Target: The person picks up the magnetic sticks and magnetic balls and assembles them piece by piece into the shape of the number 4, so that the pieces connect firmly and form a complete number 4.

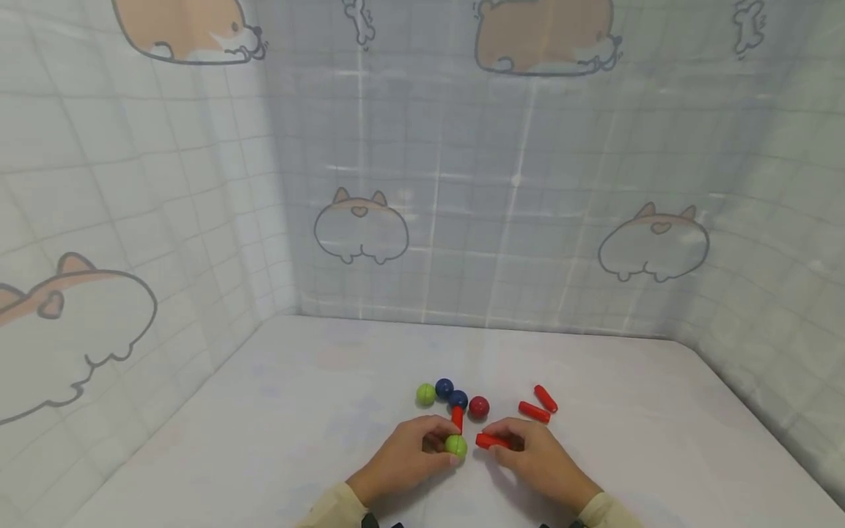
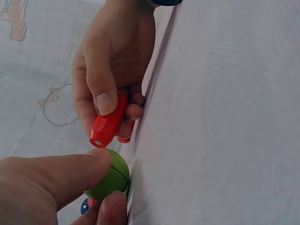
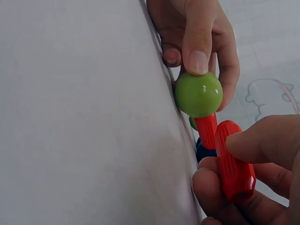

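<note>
My left hand pinches a shiny green ball just over the white table, thumb and fingers on its sides. Behind that ball a red ribbed rod runs in line to a blue ball; whether all ends are joined is hard to tell. In my right hand, thumb and fingers grip another red rod, its one end toward the green ball with a small gap between. A small hole shows in that rod's near end in the left wrist view.
Beyond the hands lie a second green ball, another blue ball and a dark red ball. Two loose red rods, one angled and one flatter, lie to the right. Patterned curtains enclose the table's back and sides.
</note>
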### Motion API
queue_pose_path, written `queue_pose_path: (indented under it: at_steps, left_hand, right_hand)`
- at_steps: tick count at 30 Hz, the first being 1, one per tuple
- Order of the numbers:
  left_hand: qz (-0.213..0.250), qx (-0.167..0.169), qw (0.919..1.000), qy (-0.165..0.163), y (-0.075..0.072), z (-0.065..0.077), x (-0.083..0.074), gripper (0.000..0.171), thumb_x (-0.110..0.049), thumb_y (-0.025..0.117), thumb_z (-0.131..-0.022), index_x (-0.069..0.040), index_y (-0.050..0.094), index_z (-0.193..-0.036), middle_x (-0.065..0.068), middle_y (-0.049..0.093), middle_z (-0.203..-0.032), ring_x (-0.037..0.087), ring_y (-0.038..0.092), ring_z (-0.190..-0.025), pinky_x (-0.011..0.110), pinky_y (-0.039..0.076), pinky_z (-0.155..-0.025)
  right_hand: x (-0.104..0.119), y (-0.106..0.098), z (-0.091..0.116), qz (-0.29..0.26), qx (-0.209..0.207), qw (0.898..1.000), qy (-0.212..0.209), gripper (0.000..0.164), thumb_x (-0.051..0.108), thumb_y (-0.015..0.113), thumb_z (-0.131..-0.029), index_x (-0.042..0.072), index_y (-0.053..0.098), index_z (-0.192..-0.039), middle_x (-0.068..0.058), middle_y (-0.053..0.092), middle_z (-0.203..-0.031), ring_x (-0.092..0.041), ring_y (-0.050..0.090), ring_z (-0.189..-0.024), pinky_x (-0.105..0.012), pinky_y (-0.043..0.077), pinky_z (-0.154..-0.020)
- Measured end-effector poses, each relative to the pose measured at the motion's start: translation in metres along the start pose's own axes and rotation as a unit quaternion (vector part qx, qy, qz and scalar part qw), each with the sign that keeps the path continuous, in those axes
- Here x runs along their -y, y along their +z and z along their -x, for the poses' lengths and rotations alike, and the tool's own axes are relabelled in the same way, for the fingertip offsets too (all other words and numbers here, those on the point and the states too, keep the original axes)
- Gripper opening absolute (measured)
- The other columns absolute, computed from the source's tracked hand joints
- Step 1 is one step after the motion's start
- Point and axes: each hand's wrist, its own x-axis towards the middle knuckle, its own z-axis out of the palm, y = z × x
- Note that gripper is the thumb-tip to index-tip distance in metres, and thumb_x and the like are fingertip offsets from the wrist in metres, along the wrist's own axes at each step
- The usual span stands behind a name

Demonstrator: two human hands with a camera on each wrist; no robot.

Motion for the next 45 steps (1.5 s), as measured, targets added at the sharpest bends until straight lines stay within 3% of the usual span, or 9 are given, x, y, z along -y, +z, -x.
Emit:
queue_pose_path:
  at_steps: [15,45]
  left_hand:
    - [0.0,-0.002,1.0,0.005,0.0,0.002,-0.002,0.029,-0.025,0.08,-0.079,-0.027,0.068,-0.105,-0.013,0.063,-0.094,0.01,0.059,-0.085,0.028,0.05,-0.078]
    - [0.002,0.002,1.0,0.003,0.001,-0.001,0.001,0.025,-0.024,0.079,-0.08,-0.028,0.068,-0.102,-0.013,0.063,-0.092,0.01,0.059,-0.085,0.029,0.051,-0.079]
  right_hand:
    - [0.003,0.005,0.002,-0.025,0.023,0.999,0.002,0.025,0.022,0.072,-0.087,0.013,0.07,-0.111,0.003,0.067,-0.103,-0.02,0.059,-0.09,-0.032,0.053,-0.081]
    - [0.007,0.012,0.003,-0.016,0.023,1.0,0.011,0.027,0.023,0.072,-0.088,0.012,0.07,-0.113,0.003,0.067,-0.103,-0.019,0.058,-0.088,-0.035,0.054,-0.082]
